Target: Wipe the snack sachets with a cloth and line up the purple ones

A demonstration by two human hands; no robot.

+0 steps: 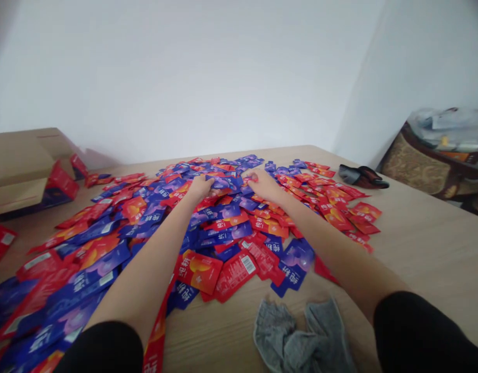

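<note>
A wide heap of small flat packets [227,235], some red and orange, some blue and purple, spreads over the table. Both my arms reach across it to the far part of the heap. My left hand [202,186] is closed on the edge of a blue packet [223,182], its thumb on top. A short way to the right, my right hand [262,182] pinches a red packet [250,179], which the fingers partly cover. More packets in both colours lie under and around the two hands, overlapping one another.
An open cardboard box [19,171] stands at the left with packets by its flap. A grey cloth [301,336] lies at the table's near edge. Dark sunglasses or a similar black item [363,176] rests at the right. Beyond is a patterned chair [413,160] carrying plastic bags [452,127].
</note>
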